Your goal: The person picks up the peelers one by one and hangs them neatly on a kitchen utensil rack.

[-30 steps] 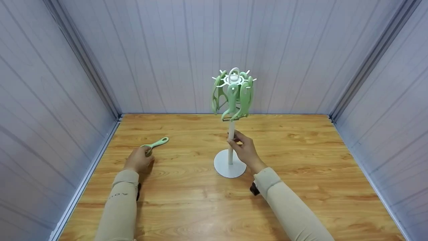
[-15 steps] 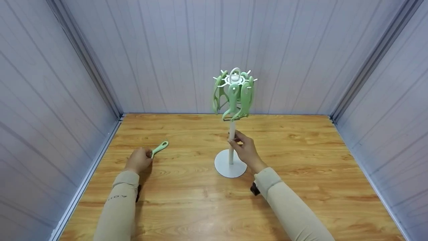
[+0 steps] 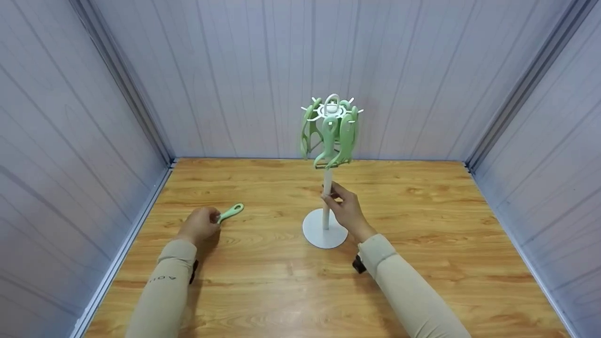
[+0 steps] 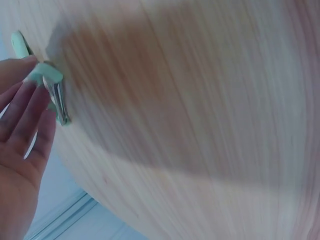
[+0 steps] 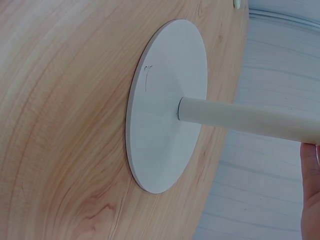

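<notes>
On the left side of the table, a light green peeler point(image 3: 231, 212) points its looped handle away to the right. My left hand point(image 3: 201, 224) pinches it by the head end, hiding that end from the head camera. The left wrist view shows its metal blade point(image 4: 59, 102) beside the fingers point(image 4: 31, 112). A white stand point(image 3: 325, 229) rises mid-table on a round base. My right hand point(image 3: 346, 208) grips its pole point(image 5: 240, 118) between thumb and fingers, about halfway up. Several green peelers point(image 3: 328, 141) hang from the hooks around the stand's top.
The wooden table point(image 3: 272, 291) is enclosed by pale panelled walls point(image 3: 244, 70) at the back and both sides. A metal strip point(image 3: 122, 256) runs along the left table edge. Dark wrist-worn devices point(image 3: 358, 264) show below the cuffs.
My left hand has shifted slightly right, and the peeler has turned in it, its head going from view behind the fingers. My right hand keeps its hold on the pole.
</notes>
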Demonstrator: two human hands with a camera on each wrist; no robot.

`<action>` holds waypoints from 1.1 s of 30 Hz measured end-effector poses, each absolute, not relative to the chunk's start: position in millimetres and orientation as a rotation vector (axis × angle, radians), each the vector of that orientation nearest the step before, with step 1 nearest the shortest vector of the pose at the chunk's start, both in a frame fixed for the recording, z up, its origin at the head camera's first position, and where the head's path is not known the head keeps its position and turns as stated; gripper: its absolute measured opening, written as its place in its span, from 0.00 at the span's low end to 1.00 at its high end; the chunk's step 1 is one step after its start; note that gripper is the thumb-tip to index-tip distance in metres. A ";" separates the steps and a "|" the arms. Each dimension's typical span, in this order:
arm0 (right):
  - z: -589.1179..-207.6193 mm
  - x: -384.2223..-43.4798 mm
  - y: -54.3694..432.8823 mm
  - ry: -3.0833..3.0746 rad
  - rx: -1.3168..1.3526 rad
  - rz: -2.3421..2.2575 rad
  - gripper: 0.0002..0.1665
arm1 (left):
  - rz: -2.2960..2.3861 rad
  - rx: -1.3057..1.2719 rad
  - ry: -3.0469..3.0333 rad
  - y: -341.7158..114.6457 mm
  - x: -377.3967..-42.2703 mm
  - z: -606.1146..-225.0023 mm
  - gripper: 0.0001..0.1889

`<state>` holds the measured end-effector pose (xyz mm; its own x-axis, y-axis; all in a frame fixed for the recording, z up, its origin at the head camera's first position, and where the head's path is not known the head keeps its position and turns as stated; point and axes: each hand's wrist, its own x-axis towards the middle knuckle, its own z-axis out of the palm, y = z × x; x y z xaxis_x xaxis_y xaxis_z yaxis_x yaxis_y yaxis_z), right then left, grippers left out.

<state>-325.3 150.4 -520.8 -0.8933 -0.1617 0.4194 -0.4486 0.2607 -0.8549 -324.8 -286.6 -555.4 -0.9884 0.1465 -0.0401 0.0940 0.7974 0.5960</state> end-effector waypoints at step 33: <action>-522.8 -326.4 151.9 -2.262 0.615 1.696 0.17 | 0.867 0.100 2.866 -270.6 -330.6 -565.0 0.10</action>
<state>-326.4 151.9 -522.8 -0.8804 -0.1830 0.4376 -0.4713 0.2339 -0.8504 -330.6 -270.6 -565.0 -0.9872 0.1059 -0.1197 0.0218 0.8311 0.5557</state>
